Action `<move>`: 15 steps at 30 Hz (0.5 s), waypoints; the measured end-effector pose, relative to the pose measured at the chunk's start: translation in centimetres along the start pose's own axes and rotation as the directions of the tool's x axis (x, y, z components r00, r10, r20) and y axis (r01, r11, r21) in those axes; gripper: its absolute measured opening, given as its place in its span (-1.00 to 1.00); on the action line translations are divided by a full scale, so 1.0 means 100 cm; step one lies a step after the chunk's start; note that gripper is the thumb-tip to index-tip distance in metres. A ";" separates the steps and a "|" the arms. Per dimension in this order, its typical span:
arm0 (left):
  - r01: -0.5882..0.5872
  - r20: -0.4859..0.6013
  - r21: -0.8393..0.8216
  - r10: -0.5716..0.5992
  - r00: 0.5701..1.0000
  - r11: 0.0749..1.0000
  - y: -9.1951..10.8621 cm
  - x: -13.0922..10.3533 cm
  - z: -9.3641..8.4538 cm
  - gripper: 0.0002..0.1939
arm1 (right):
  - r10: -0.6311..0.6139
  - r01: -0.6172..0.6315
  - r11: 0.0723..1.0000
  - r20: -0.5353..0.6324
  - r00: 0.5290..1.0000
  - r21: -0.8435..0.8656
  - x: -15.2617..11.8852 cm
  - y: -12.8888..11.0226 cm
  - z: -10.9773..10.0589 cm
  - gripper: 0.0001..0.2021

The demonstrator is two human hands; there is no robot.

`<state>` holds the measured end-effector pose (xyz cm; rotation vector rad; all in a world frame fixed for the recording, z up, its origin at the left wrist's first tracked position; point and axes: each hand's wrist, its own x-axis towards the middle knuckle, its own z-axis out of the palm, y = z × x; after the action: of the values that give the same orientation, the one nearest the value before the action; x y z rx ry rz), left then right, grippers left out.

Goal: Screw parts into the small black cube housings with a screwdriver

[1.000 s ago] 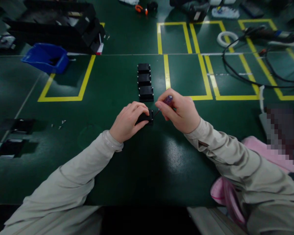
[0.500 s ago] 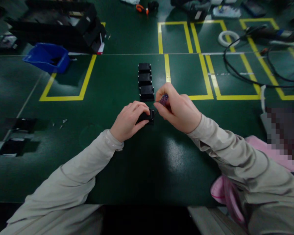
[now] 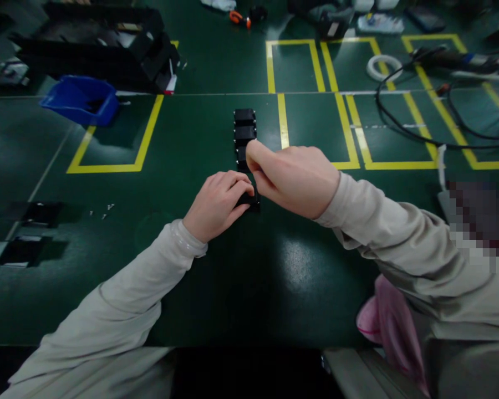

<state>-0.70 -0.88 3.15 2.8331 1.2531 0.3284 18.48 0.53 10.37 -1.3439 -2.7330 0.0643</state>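
My left hand [image 3: 216,206] pinches a small black block [image 3: 246,198] between thumb and fingers and keeps it on the green table [image 3: 233,288]. My right hand [image 3: 297,180] is closed right above the block's right end. Its back covers the screwdriver, whose purple handle shows only in the earlier frame; I cannot see whether the tip touches the block. Just beyond, black blocks with shiny screws at their sides stand in a row: a far block [image 3: 244,115], a middle block [image 3: 245,133] and a near block [image 3: 241,157] partly behind my right hand.
Several loose screws [image 3: 107,209] lie at the left, near dark flat pieces [image 3: 23,250]. Farther back are a blue bin [image 3: 77,100] and a black rack [image 3: 100,50]. Towards the right lie a white ring [image 3: 385,67], a looping black cable [image 3: 388,119] and pink cloth [image 3: 393,321].
My right hand has moved left and turned over, so it now covers the screwdriver handle and part of the near block. My left hand stays on its block, barely shifted.
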 end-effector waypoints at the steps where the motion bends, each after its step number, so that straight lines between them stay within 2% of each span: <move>1: 0.005 0.013 0.021 -0.005 1.000 1.000 0.001 0.001 -0.003 -0.81 | 0.002 -0.002 1.000 -0.005 1.000 -0.015 0.000 0.000 0.000 -0.70; 4: 0.007 0.064 0.042 -0.010 0.998 0.999 0.003 0.003 -0.006 -0.78 | -0.013 0.012 0.999 -0.006 1.000 -0.051 -0.001 0.000 -0.001 -0.70; 9: -0.005 0.099 -0.018 0.007 0.995 1.000 0.005 0.009 0.000 -0.67 | -0.070 0.071 0.997 0.022 0.997 -0.042 -0.004 -0.002 -0.003 -0.71; 15: -0.006 0.152 0.028 0.002 0.988 1.000 0.010 0.017 -0.003 -0.78 | -0.086 0.087 0.994 0.018 0.996 -0.065 -0.008 -0.003 -0.003 -0.72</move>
<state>1.05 -0.31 3.81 2.8216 1.2311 0.0935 18.80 -0.27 10.61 -1.2436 -2.8254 -0.0228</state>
